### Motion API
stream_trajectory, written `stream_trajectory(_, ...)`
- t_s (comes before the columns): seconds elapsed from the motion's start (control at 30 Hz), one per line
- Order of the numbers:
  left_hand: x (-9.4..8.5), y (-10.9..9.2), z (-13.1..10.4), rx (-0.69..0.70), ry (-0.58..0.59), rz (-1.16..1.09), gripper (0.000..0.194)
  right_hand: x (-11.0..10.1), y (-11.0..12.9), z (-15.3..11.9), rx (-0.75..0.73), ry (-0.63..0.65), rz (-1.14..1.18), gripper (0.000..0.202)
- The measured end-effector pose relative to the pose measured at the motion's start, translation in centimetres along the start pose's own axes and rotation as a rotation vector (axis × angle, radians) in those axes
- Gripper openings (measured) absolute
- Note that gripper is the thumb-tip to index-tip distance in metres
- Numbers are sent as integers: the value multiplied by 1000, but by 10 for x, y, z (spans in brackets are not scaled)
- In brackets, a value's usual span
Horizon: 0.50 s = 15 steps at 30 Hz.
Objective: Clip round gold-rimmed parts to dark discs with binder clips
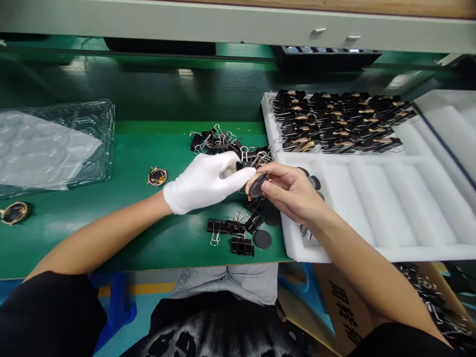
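My left hand [208,181], in a white glove, has its thumb and fingers closed at the edge of a rose-gold watch case [250,188]. My bare right hand [292,191] pinches the same case together with a dark round disc [257,185] lying against its face. Beyond my fingers is a heap of black binder clips [219,141] with wire handles. Closer to me lie several more binder clips [241,246] and a loose black disc [262,239]. Left of the glove, another watch case [157,176] rests on the green table [130,228]. My fingers partly hide the held case.
On the right stands a white foam tray [372,198] with grooves; its back rows hold many clipped watch cases [340,121]. A clear plastic tray [92,144] sits at the left, near another watch case [15,212]. Below the table's right side is a cardboard box [338,307]. A shelf beam [223,20] crosses overhead.
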<state>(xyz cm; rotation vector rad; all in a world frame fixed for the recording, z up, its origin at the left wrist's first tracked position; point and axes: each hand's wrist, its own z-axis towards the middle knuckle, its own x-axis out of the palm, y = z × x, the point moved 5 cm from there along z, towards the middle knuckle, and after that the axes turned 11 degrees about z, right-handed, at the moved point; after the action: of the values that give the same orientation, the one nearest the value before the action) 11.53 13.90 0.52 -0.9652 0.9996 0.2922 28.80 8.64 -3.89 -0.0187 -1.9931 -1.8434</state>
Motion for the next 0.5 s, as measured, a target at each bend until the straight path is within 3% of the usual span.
stream_trajectory(0.1,-1,5,2,70,172,-112,49,0,2,-1,-18,-5,-19,29)
stream_trajectory(0.23,-1,16,3,93,412,-242,63,8,8,-3,66,152,-69,26)
stream_trajectory(0.33,13,14,-5,94,591,-186,61,12,11,-5,134,242,-131,21)
stream_trajectory(0.5,31,8,-18,92,561,105,66,13,16,-7,141,356,-346,11)
